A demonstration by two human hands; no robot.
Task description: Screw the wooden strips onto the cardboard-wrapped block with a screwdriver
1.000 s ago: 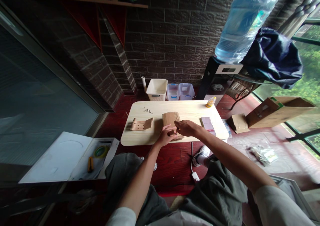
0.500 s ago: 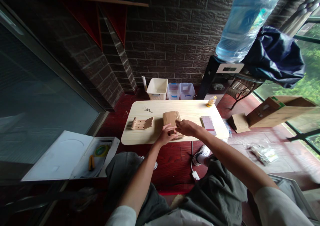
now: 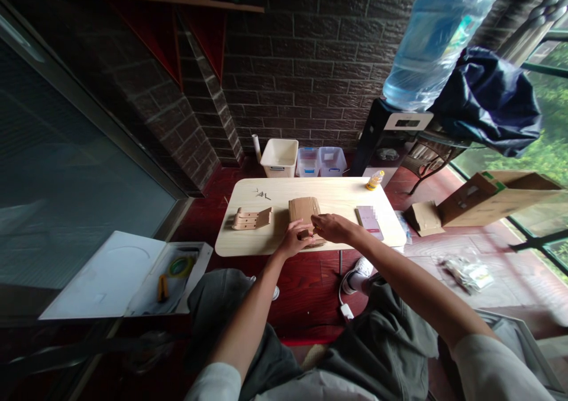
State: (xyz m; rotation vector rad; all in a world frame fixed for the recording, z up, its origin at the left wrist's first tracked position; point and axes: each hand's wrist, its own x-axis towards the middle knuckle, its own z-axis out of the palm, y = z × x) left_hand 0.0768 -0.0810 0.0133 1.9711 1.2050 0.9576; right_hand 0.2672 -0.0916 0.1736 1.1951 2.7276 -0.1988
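from my end of the link, the whole scene sits around the pale wooden surface (image 3: 266, 241), and both of the person's hands are working at its near edge, right of centre. the left grip (image 3: 290, 240) is curled, fingers bent over the near end of a ribbed tan panel (image 3: 304, 210) that lies flat on the surface. the right grip (image 3: 332, 228) comes in from the right, partly closed, its fingertips (image 3: 316, 228) meeting a small brown block (image 3: 304, 234) between the two hands. the grips nearly touch each other around that block. at this distance i cannot tell how firmly either one has hold of it. a tan piece (image 3: 318, 243) pokes out beneath the hands, near the surface's edge.

further left on the surface lies a stacked, slotted tan part (image 3: 251, 218), well apart from the hands. a few small screws (image 3: 262, 195) sit near the far edge, and a pink-and-white card (image 3: 369, 222) lies toward the right edge, just beyond the right grip. a small yellow bottle (image 3: 375, 180) stands off the far right corner of the surface.
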